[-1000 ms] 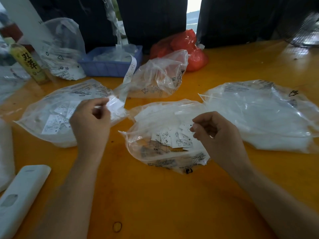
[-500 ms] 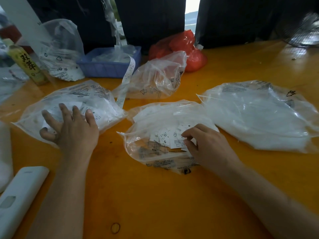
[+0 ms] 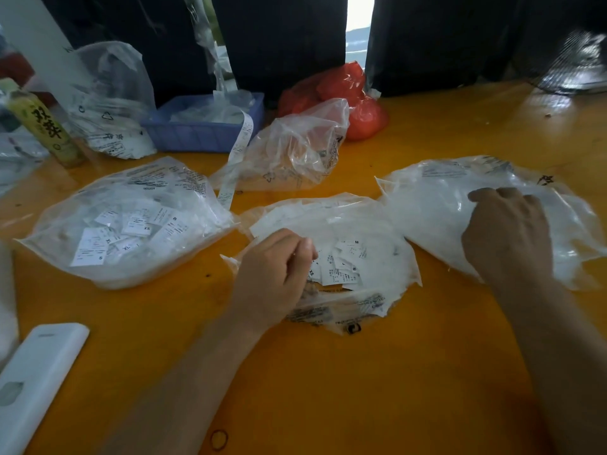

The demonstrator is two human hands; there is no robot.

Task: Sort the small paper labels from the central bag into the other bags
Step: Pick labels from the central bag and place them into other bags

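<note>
Small white paper labels (image 3: 341, 267) are lying loose in the crumpled clear central bag (image 3: 371, 224). They are being pinched at by the left hand (image 3: 276, 277); the right hand (image 3: 505, 231) is resting curled on the clear right-side bag (image 3: 437, 205), contents unclear. Labels judged light, flimsy, best taken by edges.

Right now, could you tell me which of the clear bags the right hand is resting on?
The right hand rests on the large bag at the right, beside the middle bag.
</note>
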